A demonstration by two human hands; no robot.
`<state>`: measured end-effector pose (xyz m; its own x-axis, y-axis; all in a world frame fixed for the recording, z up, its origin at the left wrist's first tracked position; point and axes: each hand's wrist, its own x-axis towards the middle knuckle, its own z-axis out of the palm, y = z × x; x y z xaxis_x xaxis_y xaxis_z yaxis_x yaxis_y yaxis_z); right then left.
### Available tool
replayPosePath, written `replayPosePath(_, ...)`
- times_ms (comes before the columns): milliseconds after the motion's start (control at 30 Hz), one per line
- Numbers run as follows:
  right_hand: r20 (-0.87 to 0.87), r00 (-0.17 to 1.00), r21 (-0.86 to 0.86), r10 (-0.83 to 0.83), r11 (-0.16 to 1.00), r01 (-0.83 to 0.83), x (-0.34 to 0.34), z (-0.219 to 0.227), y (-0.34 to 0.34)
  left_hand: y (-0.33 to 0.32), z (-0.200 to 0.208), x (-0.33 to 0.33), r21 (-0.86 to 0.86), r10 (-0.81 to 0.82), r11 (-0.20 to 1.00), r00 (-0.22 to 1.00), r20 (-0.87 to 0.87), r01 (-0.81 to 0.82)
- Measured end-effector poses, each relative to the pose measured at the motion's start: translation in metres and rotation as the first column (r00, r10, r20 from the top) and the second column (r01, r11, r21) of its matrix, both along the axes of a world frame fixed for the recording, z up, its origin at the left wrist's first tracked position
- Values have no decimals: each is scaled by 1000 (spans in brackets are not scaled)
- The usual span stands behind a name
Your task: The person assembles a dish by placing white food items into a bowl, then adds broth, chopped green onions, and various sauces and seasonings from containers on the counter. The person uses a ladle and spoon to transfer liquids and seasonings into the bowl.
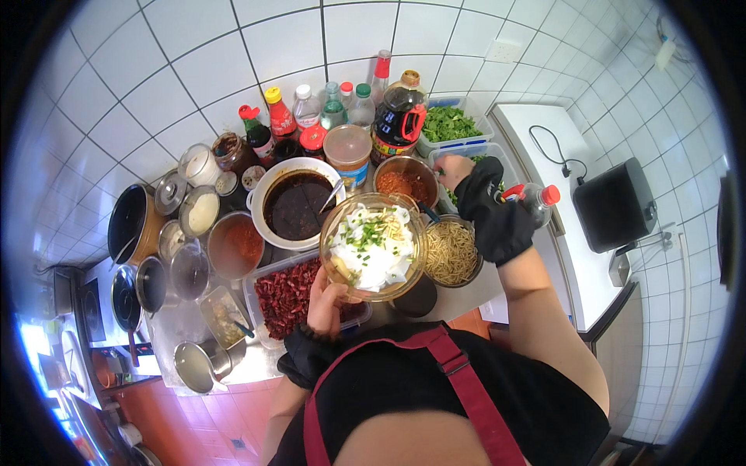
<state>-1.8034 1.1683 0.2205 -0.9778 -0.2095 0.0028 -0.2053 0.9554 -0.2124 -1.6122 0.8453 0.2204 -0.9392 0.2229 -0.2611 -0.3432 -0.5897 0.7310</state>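
A clear bowl (420,256) rests in the grip of my left hand (326,303), thumb over its near rim. White, slippery-looking pieces fill it, topped with chopped scallions and small pale bits. Reaching to the right, my right hand (457,171) is over a plastic tub (491,149) of chopped greens. Its fingers are curled down into the tub, and what they hold is hidden. Below the right wrist stands a round container of pale brown shreds (452,252). A metal pot of red chili sauce (404,183) is just behind the clear bowl.
A white pot of dark sauce (298,204) with a spoon stands left of the bowl, and a tub of dark red chunks (287,301) lies below it. Bottles and jars line the tiled wall. Another tub holds leafy greens (451,126). A clear red-capped bottle (536,203) stands beside my right sleeve.
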Motion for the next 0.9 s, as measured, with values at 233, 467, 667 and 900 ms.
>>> replayPosePath(233,-83,960,-77,-266,963,260,-108,-56,53,-6,-5,-1,-32,57,998,998,-22,-58)
replayPosePath(467,-50,962,-19,-267,964,266,-176,-107,59,-11,-5,3,-35,183,983,982,45,-182)
replayPosePath(667,-48,927,-272,-371,898,346,-199,-122,65,-9,6,2,-59,206,978,976,73,-202)
replayPosePath(900,264,820,-649,-507,536,540,-187,-98,101,-4,3,-8,-65,211,975,977,5,-210)
